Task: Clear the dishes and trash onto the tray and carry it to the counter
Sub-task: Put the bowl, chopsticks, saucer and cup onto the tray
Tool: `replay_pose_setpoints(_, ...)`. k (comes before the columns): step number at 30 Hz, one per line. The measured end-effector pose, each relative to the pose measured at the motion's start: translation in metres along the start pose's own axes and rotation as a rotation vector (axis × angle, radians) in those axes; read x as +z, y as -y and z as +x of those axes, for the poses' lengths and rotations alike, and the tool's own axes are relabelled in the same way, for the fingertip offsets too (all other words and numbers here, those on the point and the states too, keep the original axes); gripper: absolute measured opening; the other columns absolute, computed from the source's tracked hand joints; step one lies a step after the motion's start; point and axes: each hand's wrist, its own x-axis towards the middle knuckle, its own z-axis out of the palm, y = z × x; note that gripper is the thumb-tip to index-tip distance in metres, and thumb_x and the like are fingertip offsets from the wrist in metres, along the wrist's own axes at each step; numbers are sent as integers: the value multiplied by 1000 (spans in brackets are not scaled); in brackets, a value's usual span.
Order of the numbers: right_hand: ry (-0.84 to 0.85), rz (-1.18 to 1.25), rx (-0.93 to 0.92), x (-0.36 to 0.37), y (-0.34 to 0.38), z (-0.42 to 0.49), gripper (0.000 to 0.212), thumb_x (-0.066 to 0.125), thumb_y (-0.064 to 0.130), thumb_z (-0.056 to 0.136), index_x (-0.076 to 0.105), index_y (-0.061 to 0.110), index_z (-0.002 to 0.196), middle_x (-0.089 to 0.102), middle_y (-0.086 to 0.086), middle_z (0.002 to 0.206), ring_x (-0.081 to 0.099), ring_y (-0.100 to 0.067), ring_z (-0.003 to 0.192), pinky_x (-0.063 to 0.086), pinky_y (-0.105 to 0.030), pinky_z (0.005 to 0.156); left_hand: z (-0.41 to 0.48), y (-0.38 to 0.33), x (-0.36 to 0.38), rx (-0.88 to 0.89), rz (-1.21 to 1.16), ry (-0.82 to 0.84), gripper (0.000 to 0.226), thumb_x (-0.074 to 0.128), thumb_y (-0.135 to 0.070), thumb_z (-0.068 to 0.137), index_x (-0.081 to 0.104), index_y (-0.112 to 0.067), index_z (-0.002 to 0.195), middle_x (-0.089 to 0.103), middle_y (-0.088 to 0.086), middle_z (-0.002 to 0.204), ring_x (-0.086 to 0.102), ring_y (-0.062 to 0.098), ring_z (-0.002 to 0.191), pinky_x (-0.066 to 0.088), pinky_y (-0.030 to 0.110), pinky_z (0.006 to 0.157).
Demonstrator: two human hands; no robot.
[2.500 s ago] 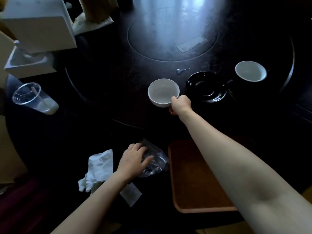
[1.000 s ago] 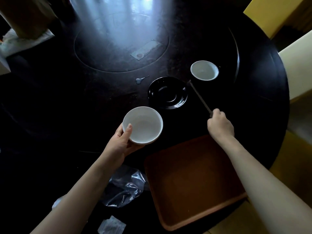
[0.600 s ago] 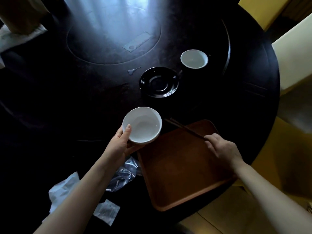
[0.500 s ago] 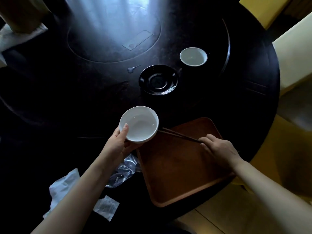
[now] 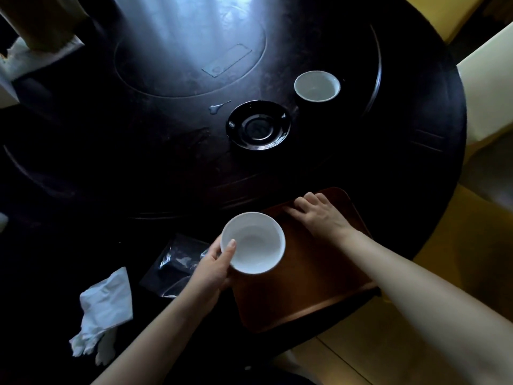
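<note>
Two hands are at work at the near edge of the round dark counter (image 5: 138,162). The left hand (image 5: 213,269) has its grip clasped on a white bowl (image 5: 254,243), thumb laid over the near rim and the other fingers hidden beneath. The bowl stands upright, mouth up, over the left edge of the brown tray (image 5: 305,295); whether it touches the tray cannot be told.

The tray lies at the counter's near edge. The right hand (image 5: 319,215) rests palm down on the tray's far side, fingertips at the far rim. Whether its grip is released or pinching something cannot be told in the dim light.

Toward the counter's middle sits a black saucer (image 5: 258,125), and just beyond it, nearer the far right edge, a cup (image 5: 317,86) that is dark outside and white inside. A small streak of liquid (image 5: 218,107) lies beside the saucer.

Just beside the tray's left edge, partly behind the left hand, lies a clear plastic wrapper (image 5: 177,262). A crumpled white napkin (image 5: 102,309) lies nearer the counter's near left edge.
</note>
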Motion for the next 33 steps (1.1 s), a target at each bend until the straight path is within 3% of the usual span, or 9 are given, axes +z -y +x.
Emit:
replay_pose_setpoints(5,-43,160,-9,5,22,-1,45,59,13,72,60,15,117,63,-5,91,39,-18,87,53,-33,72,-1,11,-1,-32,37,6,34,46,-27,92,48,-29,126,56,5,117,60,24,100,55,23,53)
replay_pose_setpoints(9,-122,260,175,-1,17,-9,54,79,12,64,60,9,115,64,-9,94,58,-27,86,52,-38,75,1,11,-6,-44,44,0,34,47,-26,92,47,-28,126,56,6,117,60,25,100,58,27,58)
replay_pose_setpoints(12,-162,278,327,-3,10,-28,39,78,6,67,63,5,103,63,-12,91,60,-29,80,54,-39,70,3,10,-6,-36,62,-14,32,47,-24,93,47,-30,124,55,3,113,59,24,100,59,31,63)
replay_pose_setpoints(16,-131,314,377,-4,8,-34,26,72,0,72,63,2,96,61,-13,85,61,-26,73,57,-34,61,4,12,-1,-22,96,0,28,44,-19,94,47,-36,116,52,-4,107,56,18,98,57,37,72)
replay_pose_setpoints(23,-118,373,482,-4,7,-9,26,69,2,76,61,1,100,59,-16,94,59,-30,83,54,-39,72,13,11,10,-33,60,-53,32,43,-15,95,45,-28,124,51,2,113,55,17,95,55,31,63)
replay_pose_setpoints(27,-107,391,515,-3,6,-8,28,67,4,77,60,1,104,58,-17,101,58,-32,91,54,-40,80,16,7,19,-44,7,-81,36,39,-14,96,40,-21,131,47,7,123,53,24,103,52,29,62)
replay_pose_setpoints(33,-72,517,619,-8,2,-4,31,60,15,86,56,4,115,56,-13,115,55,-27,106,44,-29,89,21,5,28,-140,-142,-186,39,37,-15,96,35,-8,134,45,13,123,52,30,103,51,36,62)
